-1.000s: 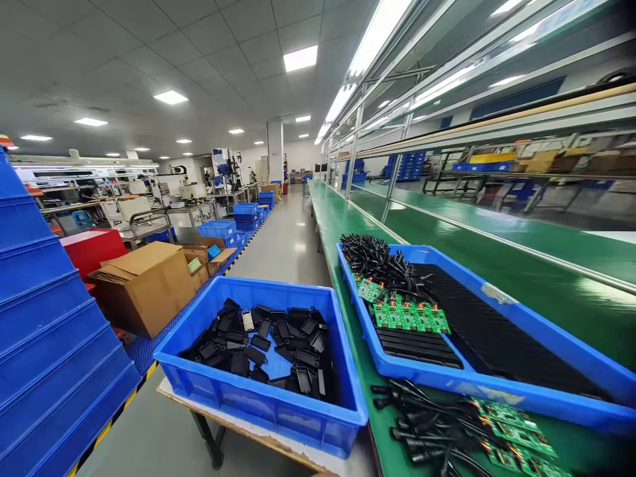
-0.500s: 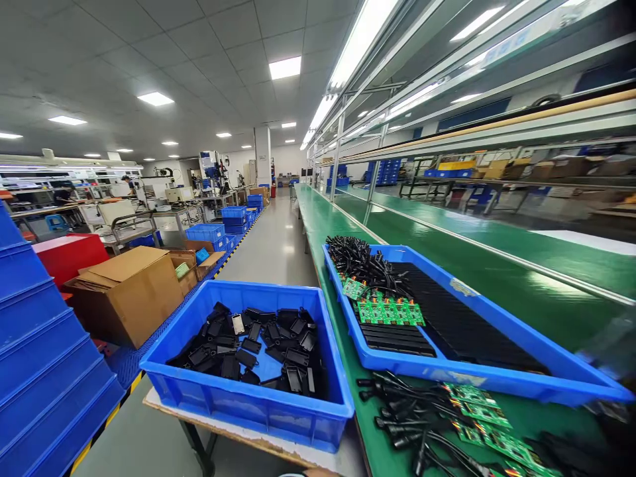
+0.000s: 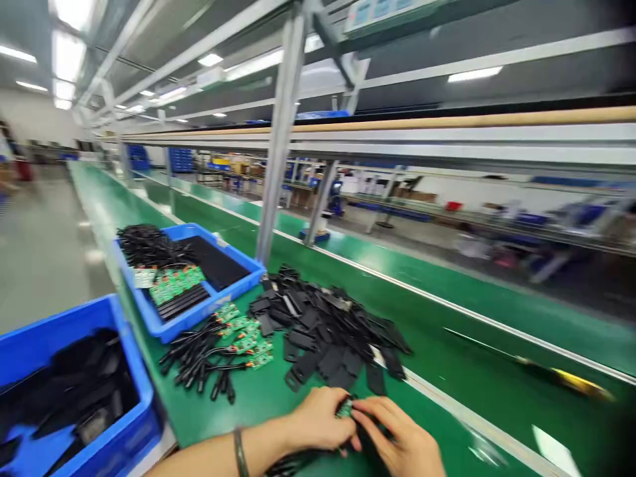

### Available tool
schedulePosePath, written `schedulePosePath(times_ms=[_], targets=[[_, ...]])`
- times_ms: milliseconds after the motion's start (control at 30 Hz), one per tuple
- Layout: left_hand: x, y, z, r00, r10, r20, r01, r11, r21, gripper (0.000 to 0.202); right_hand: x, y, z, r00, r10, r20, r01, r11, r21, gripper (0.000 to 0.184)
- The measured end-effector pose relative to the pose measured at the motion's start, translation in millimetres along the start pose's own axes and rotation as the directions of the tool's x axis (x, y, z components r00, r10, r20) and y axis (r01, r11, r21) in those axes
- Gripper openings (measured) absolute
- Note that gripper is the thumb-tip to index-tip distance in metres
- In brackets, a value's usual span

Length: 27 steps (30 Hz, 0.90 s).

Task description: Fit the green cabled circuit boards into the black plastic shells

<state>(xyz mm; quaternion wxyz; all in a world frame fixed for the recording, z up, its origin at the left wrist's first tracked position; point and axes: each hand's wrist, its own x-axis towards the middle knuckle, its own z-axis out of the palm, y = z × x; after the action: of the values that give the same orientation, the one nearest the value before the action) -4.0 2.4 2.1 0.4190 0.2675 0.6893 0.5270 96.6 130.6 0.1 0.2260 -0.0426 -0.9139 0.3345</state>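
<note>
My left hand (image 3: 318, 419) and my right hand (image 3: 403, 437) meet low in the view, over the green bench (image 3: 447, 371). Both are closed around a small green circuit board with a black cable (image 3: 346, 407), held between the fingertips. A dark band sits on my left wrist. Just beyond the hands lies a heap of flat black plastic covers (image 3: 328, 324). Left of that heap lie several green boards with black cables (image 3: 218, 351).
A shallow blue tray (image 3: 238, 285) with boards, cables and black strips stands further back on the bench. A deep blue bin (image 3: 114, 450) of black parts is at the lower left. A metal post (image 3: 278, 139) rises behind the tray. Shelving runs overhead.
The view has swung right from the aisle to the bench. My two hands have come into sight, closed on a small board. The blue bin and tray have slid to the left.
</note>
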Motion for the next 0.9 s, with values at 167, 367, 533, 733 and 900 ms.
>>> schedulePosePath(times_ms=[167, 367, 533, 733, 900], targets=[[3, -5, -6.3, 0.993, 0.121, 0.007, -0.121, 0.992, 0.032, 0.016, 18, -15, -3, 1.000, 0.012, 0.016, -0.012, 1.000, 0.014, 0.024], [7, -1, -7.4, 0.989, 0.135, 0.056, -0.141, 0.983, 0.121, 0.016, 19, -24, -2, 0.995, -0.056, 0.077, 0.077, 0.948, -0.307, 0.014], [11, 3, -11.5, 0.989, 0.137, 0.059, -0.138, 0.990, 0.029, 0.019, 26, -1, -34, 0.985, 0.100, 0.144, -0.042, 0.931, -0.363, 0.011], [11, 3, -10.2, 0.995, 0.088, 0.040, -0.076, 0.969, -0.234, 0.050, 22, 74, -103, 0.878, 0.467, -0.110, -0.435, 0.679, -0.591, 0.018], [11, -1, -9.8, 0.995, 0.090, 0.036, -0.074, 0.940, -0.332, 0.056, 36, 88, -99, 0.832, 0.515, -0.204, -0.512, 0.575, -0.638, 0.015]])
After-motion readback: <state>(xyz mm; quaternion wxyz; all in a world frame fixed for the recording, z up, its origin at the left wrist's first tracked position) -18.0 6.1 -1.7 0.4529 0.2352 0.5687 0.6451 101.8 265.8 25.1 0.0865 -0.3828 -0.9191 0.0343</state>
